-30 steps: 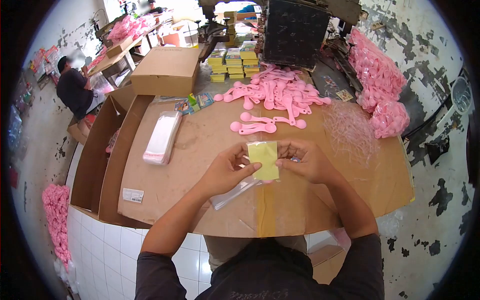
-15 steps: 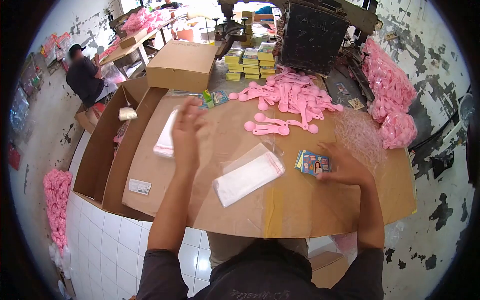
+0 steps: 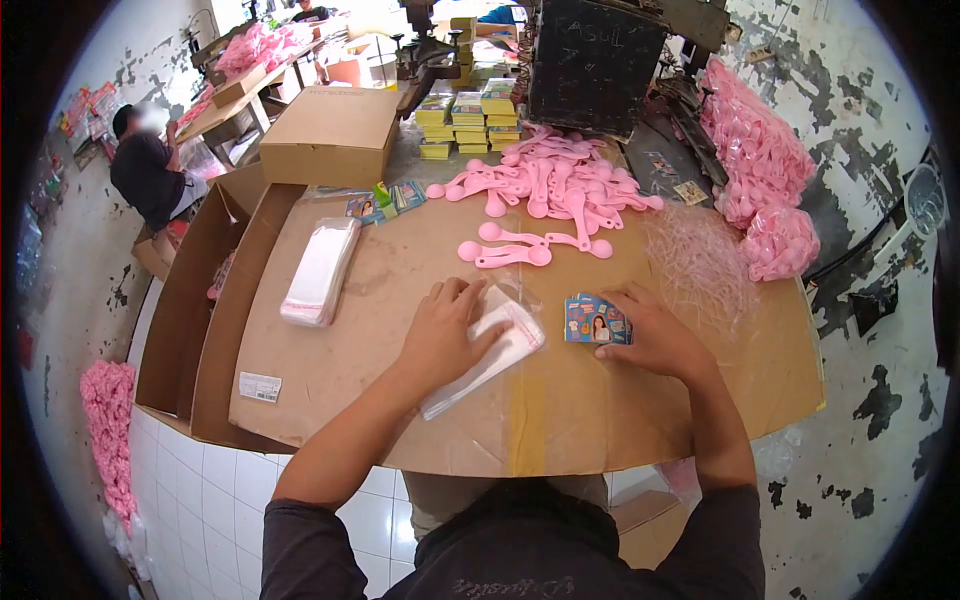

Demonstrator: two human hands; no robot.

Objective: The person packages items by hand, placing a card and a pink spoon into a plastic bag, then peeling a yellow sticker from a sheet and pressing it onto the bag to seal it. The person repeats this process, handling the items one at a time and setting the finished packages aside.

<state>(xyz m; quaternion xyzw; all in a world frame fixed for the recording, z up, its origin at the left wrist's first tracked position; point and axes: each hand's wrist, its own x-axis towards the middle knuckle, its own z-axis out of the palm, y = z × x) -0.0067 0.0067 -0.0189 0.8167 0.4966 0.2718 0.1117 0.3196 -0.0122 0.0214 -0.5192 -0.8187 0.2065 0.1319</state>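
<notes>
Currently, your L hand (image 3: 445, 335): grip wide, on clear bag stk (image 3: 512, 345).
Your R hand (image 3: 655, 335): holding printed card stk (image 3: 584, 320), R of bags, on cardboard (image 3: 400, 290).
Pink spoons (image 3: 575, 185): piled beyond both hands.

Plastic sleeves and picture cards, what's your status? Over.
Left hand on plastic sleeves. Right hand around card stack. Pink spoons beyond, clear of both hands.

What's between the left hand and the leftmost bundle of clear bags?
Only bare cardboard between the left hand and that bundle of clear bags; head view shows it.
</notes>
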